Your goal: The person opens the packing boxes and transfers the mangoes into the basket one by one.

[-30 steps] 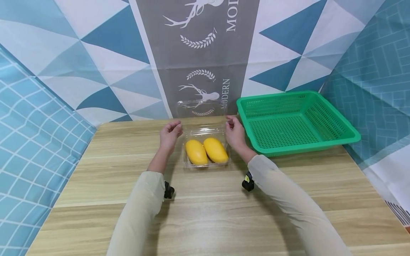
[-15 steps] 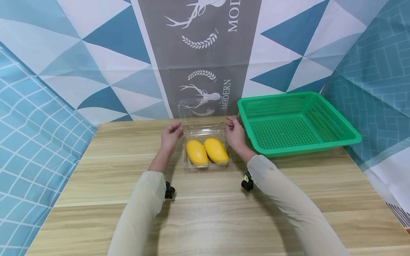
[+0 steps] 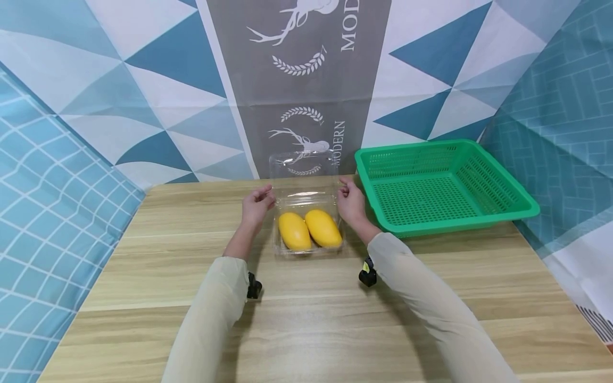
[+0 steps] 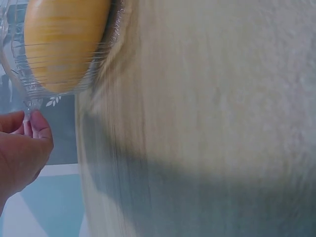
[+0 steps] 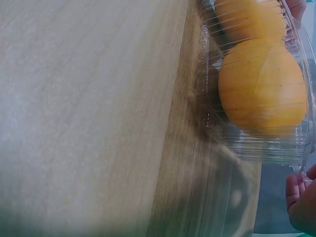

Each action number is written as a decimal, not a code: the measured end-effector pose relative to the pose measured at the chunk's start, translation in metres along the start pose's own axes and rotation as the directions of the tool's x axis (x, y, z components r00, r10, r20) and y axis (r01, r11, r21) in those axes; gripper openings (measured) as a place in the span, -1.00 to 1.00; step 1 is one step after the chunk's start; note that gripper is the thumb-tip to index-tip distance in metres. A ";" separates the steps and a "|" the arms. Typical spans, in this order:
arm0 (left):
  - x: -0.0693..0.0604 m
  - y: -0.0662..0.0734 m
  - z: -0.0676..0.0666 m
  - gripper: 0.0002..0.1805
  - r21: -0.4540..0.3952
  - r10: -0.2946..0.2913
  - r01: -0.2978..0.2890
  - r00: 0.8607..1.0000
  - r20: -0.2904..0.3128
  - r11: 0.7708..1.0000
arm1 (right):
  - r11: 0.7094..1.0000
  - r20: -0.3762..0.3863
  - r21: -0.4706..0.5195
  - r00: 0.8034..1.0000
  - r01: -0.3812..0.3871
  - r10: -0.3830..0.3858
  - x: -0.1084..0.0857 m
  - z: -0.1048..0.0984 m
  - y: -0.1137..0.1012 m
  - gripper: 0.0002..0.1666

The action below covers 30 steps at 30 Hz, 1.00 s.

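Note:
A clear plastic clamshell box [image 3: 306, 199] rests on the table with its lid [image 3: 304, 173] raised against the patterned backdrop. Two yellow mangoes [image 3: 294, 232] lie side by side in its base. At the box's left side, my left hand [image 3: 256, 206] pinches the plastic edge near the hinge between thumb and fingertips; the left wrist view shows this hand [image 4: 24, 153] below a mango [image 4: 64, 47]. My right hand [image 3: 351, 203] pinches the matching edge on the right. Part of that hand [image 5: 303, 200] is cut off in the right wrist view, beside the ribbed box wall [image 5: 266, 150].
A green plastic basket [image 3: 479, 219] with slotted sides stands at the back right, close to my right hand. Light wood-grain table [image 3: 306, 330] extends in front of the box. Printed cloths [image 3: 187, 69] hang behind and at both sides.
The raised lid has shifted its tilt slightly, rising a little and then lowering again. Both hands keep to the sides of the box, and the mangoes stay in the base.

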<state>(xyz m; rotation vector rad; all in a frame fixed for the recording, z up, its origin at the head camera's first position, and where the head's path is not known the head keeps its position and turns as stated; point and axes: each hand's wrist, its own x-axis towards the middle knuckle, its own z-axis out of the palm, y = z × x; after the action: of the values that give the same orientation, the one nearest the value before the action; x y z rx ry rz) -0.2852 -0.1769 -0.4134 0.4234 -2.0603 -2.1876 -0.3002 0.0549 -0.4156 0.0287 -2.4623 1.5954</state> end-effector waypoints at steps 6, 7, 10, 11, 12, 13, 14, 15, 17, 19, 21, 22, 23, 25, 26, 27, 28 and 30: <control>-0.001 -0.002 -0.001 -0.58 0.047 -0.014 0.013 1.000 0.027 0.999 | 1.000 0.006 -0.013 1.000 -0.027 0.027 0.000 0.001 0.001 -0.57; -0.001 -0.002 -0.002 -0.58 0.056 -0.017 0.016 0.999 0.029 0.998 | 0.999 0.010 -0.020 0.999 -0.032 0.033 0.000 0.001 0.002 -0.57; 0.000 -0.005 -0.002 -0.60 0.074 -0.017 0.015 0.999 0.031 0.997 | 0.998 0.018 -0.041 0.999 -0.043 0.044 0.000 0.001 0.003 -0.60; 0.001 -0.005 -0.002 -0.60 0.078 -0.018 0.015 0.999 0.032 0.997 | 0.998 0.023 -0.041 0.999 -0.046 0.047 0.000 0.002 0.003 -0.60; 0.001 -0.006 -0.002 -0.60 0.080 -0.019 0.016 0.999 0.033 0.997 | 0.998 0.025 -0.046 0.999 -0.044 0.045 0.000 0.002 0.003 -0.61; 0.001 -0.006 -0.002 -0.60 0.079 -0.022 0.019 0.999 0.034 0.997 | 0.998 0.027 -0.049 0.999 -0.044 0.045 0.000 0.002 0.003 -0.61; 0.001 -0.006 -0.002 -0.59 0.075 -0.024 0.021 0.999 0.035 0.997 | 0.998 0.028 -0.046 0.999 -0.044 0.045 0.000 0.002 0.004 -0.60; 0.002 -0.007 -0.002 -0.59 0.074 -0.026 0.024 0.999 0.034 0.997 | 0.998 0.030 -0.044 0.998 -0.045 0.046 0.000 0.002 0.004 -0.60; 0.002 -0.007 -0.002 -0.59 0.076 -0.029 0.026 0.999 0.036 0.997 | 0.998 0.033 -0.035 0.998 -0.048 0.049 0.000 0.002 0.004 -0.60; 0.002 -0.008 -0.002 -0.58 0.079 -0.027 0.024 0.999 0.035 0.997 | 0.998 0.035 -0.026 0.998 -0.055 0.055 0.000 0.001 0.005 -0.60; 0.002 -0.009 -0.002 -0.58 0.082 -0.025 0.022 0.999 0.036 0.996 | 0.998 0.038 -0.018 0.997 -0.062 0.063 0.000 0.001 0.004 -0.60; 0.001 -0.009 -0.002 -0.58 0.083 -0.023 0.020 0.999 0.036 0.996 | 0.998 0.039 -0.014 0.997 -0.066 0.066 0.000 0.001 0.004 -0.60; 0.001 -0.009 -0.002 -0.58 0.083 -0.023 0.019 0.999 0.036 0.996 | 0.998 0.041 -0.013 0.997 -0.069 0.069 0.001 0.001 0.004 -0.60; 0.001 -0.010 -0.002 -0.59 0.083 -0.027 0.025 0.999 0.032 0.996 | 0.997 0.042 -0.015 0.996 -0.073 0.074 0.001 0.001 0.004 -0.60; 0.001 -0.010 -0.002 -0.59 0.086 -0.030 0.027 0.999 0.032 0.996 | 0.997 0.044 -0.016 0.996 -0.076 0.077 0.001 0.001 0.004 -0.60; 0.001 -0.010 -0.002 -0.59 0.095 -0.029 0.026 0.999 0.032 0.995 | 0.997 0.046 -0.019 0.996 -0.078 0.079 0.001 0.001 0.004 -0.60; 0.001 -0.011 -0.002 -0.59 0.103 -0.031 0.027 0.999 0.031 0.994 | 0.997 0.047 -0.020 0.996 -0.081 0.082 0.001 0.001 0.004 -0.61; 0.001 -0.011 -0.003 -0.60 0.121 -0.035 0.031 0.999 0.031 0.992 | 0.996 0.051 -0.020 0.995 -0.087 0.088 0.001 0.001 0.005 -0.61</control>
<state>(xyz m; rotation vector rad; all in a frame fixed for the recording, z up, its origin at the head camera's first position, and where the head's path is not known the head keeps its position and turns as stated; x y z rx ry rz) -0.2846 -0.1789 -0.4245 0.4381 -2.2262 -2.1094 -0.3022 0.0565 -0.4201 -0.0422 -2.5500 1.6275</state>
